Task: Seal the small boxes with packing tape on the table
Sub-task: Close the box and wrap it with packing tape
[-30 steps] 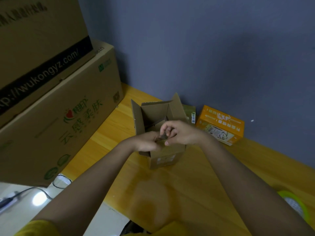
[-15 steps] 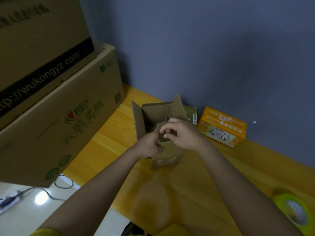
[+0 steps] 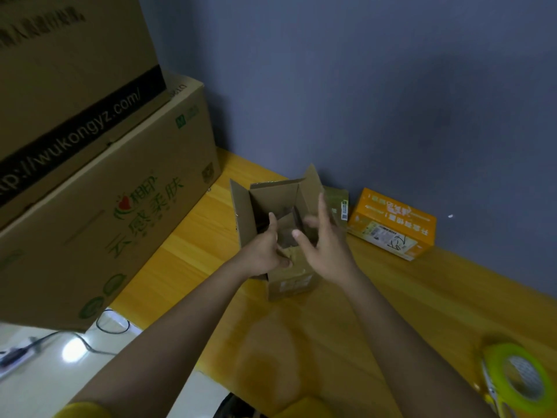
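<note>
A small brown cardboard box [image 3: 272,196] stands on the wooden table [image 3: 346,321] near the wall, its top flaps up and its inside in shadow. My left hand [image 3: 265,251] grips the box's near edge, thumb pointing up over the opening and fingers curled on the front. My right hand [image 3: 324,247] hovers over the box's right side with fingers straight and spread, holding nothing and slightly blurred. A yellow-green roll of packing tape [image 3: 517,384] lies at the table's near right corner, far from both hands.
An orange printed box [image 3: 391,226] lies by the wall to the right, and a green box [image 3: 337,200] sits behind the brown one. Two large cartons [image 3: 99,188] are stacked at left. A cable and power strip [image 3: 18,352] lie on the pale floor.
My right hand has come off the near flap and spread open above the box. My left thumb has straightened upward. The view shifted a little, showing more of the tape roll.
</note>
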`<state>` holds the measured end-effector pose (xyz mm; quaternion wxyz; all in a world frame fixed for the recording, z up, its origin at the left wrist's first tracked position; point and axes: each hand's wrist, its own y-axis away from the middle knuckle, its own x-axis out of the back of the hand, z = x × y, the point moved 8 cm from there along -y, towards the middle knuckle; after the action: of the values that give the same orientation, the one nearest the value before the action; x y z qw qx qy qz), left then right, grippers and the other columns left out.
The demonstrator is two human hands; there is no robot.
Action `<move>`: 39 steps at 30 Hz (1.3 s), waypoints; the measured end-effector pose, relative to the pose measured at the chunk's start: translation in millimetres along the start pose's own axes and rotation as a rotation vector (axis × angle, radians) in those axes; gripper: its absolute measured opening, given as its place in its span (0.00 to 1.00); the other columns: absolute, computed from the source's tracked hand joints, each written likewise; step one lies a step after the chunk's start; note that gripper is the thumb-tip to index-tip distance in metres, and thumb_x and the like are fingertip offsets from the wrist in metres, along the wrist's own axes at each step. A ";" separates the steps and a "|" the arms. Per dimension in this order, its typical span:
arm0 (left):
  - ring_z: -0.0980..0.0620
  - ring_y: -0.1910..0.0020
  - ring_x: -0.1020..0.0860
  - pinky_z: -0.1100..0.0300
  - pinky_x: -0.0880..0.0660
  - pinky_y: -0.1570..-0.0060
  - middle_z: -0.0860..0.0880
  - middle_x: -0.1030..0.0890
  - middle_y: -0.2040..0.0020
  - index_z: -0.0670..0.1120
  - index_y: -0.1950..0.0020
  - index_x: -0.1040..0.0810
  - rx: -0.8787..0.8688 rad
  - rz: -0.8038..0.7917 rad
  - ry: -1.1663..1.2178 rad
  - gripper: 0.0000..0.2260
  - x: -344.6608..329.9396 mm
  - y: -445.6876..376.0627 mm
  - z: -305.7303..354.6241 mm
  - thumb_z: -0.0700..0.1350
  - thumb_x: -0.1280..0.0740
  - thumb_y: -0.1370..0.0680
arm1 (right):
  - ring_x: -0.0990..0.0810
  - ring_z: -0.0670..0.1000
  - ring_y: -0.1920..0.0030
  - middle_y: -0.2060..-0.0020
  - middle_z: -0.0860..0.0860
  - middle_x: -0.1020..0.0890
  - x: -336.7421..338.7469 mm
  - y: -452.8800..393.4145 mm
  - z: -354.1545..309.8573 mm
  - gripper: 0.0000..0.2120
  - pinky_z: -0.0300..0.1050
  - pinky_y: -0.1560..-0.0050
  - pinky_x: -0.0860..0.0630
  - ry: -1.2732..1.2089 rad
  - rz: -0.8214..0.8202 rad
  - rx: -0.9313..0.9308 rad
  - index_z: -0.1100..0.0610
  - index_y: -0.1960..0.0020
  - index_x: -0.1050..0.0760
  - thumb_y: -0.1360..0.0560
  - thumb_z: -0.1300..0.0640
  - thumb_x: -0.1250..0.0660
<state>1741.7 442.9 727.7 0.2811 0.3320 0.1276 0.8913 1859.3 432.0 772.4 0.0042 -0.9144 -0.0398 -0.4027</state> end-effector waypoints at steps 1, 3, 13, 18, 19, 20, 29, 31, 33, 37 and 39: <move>0.52 0.58 0.20 0.59 0.23 0.59 0.42 0.19 0.45 0.45 0.26 0.74 0.002 -0.002 -0.009 0.53 -0.2 -0.7 -1.3 0.43 0.28 0.25 | 0.26 0.50 0.37 0.37 0.50 0.23 -3.5 3.6 3.2 0.44 0.48 0.38 0.27 -0.012 -0.079 -0.001 0.52 0.22 0.66 0.22 0.48 0.35; 0.49 0.56 0.19 0.54 0.21 0.55 0.41 0.19 0.46 0.47 0.27 0.76 0.003 -0.002 0.007 0.54 1.1 -1.8 -3.2 0.43 0.28 0.25 | 0.23 0.49 0.43 0.42 0.49 0.22 -12.3 8.8 10.2 0.46 0.46 0.45 0.24 0.056 -0.228 -0.014 0.49 0.22 0.67 0.22 0.52 0.34; 0.47 0.59 0.23 0.57 0.28 0.64 0.48 0.21 0.57 0.47 0.55 0.17 -0.475 0.708 -0.835 0.13 10.6 40.5 48.1 0.46 0.20 0.36 | 0.22 0.52 0.51 0.52 0.53 0.21 -12.4 5.5 18.0 0.41 0.50 0.48 0.24 -0.007 -0.187 0.035 0.48 0.21 0.59 0.22 0.58 0.34; 0.47 0.42 0.26 0.56 0.30 0.46 0.48 0.23 0.41 0.47 0.37 0.23 -0.236 0.425 -0.815 0.12 -8.0 19.2 34.8 0.45 0.38 0.20 | 0.22 0.49 0.50 0.53 0.51 0.20 -11.1 6.2 19.7 0.40 0.44 0.47 0.25 -0.075 -0.176 0.032 0.47 0.21 0.54 0.22 0.61 0.34; 0.47 0.42 0.26 0.56 0.30 0.46 0.48 0.23 0.42 0.47 0.37 0.23 -0.227 0.420 -0.813 0.12 -7.8 18.3 35.1 0.45 0.40 0.19 | 0.22 0.48 0.50 0.52 0.51 0.20 -11.2 5.3 20.6 0.39 0.44 0.47 0.25 -0.083 -0.176 0.031 0.47 0.21 0.53 0.23 0.62 0.33; 0.48 0.44 0.25 0.56 0.29 0.47 0.48 0.22 0.44 0.47 0.39 0.23 -0.214 0.408 -0.802 0.11 -6.7 17.7 35.5 0.45 0.40 0.19 | 0.22 0.48 0.49 0.52 0.50 0.20 -11.6 4.6 22.1 0.39 0.44 0.46 0.25 -0.090 -0.176 0.027 0.46 0.21 0.51 0.23 0.62 0.33; 0.52 0.61 0.23 0.58 0.30 0.63 0.50 0.20 0.60 0.47 0.54 0.18 -0.120 0.055 -0.449 0.03 2.0 -3.9 28.5 0.44 0.30 0.25 | 0.26 0.50 0.42 0.45 0.50 0.23 -12.6 4.6 26.1 0.25 0.45 0.46 0.27 0.014 -0.195 0.051 0.47 0.28 0.35 0.23 0.57 0.33; 0.50 0.60 0.24 0.57 0.30 0.63 0.50 0.21 0.60 0.47 0.53 0.20 -0.128 0.070 -0.506 0.03 1.4 -4.4 30.8 0.45 0.32 0.24 | 0.30 0.49 0.39 0.42 0.48 0.26 -15.6 3.0 18.4 0.21 0.47 0.44 0.30 0.141 -0.263 0.099 0.51 0.34 0.29 0.25 0.52 0.30; 0.50 0.64 0.29 0.58 0.34 0.66 0.50 0.28 0.64 0.46 0.55 0.27 -0.140 0.061 -0.560 0.04 -2.5 -2.2 33.1 0.45 0.34 0.23 | 0.30 0.50 0.42 0.47 0.49 0.27 -21.0 -0.8 10.4 0.21 0.47 0.50 0.31 0.270 -0.331 0.135 0.56 0.39 0.25 0.27 0.47 0.28; 0.49 0.61 0.29 0.56 0.36 0.67 0.51 0.32 0.64 0.45 0.54 0.32 -0.153 -0.011 -0.488 0.04 -7.7 -0.5 28.4 0.43 0.38 0.22 | 0.24 0.54 0.49 0.53 0.54 0.23 -30.4 -9.5 4.5 0.20 0.44 0.60 0.36 0.450 -0.397 0.164 0.59 0.46 0.25 0.28 0.44 0.28; 0.48 0.60 0.29 0.54 0.32 0.64 0.50 0.31 0.61 0.45 0.51 0.32 -0.156 -0.043 -0.439 0.03 -7.3 -1.7 24.4 0.42 0.39 0.21 | 0.25 0.54 0.47 0.48 0.54 0.22 -34.9 -10.2 4.1 0.24 0.44 0.57 0.37 0.528 -0.419 0.226 0.59 0.44 0.27 0.29 0.42 0.29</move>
<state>1763.1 441.0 741.3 0.3457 0.4924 0.0012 0.7988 1838.1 439.9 743.6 0.0326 -0.7444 -0.2684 -0.6105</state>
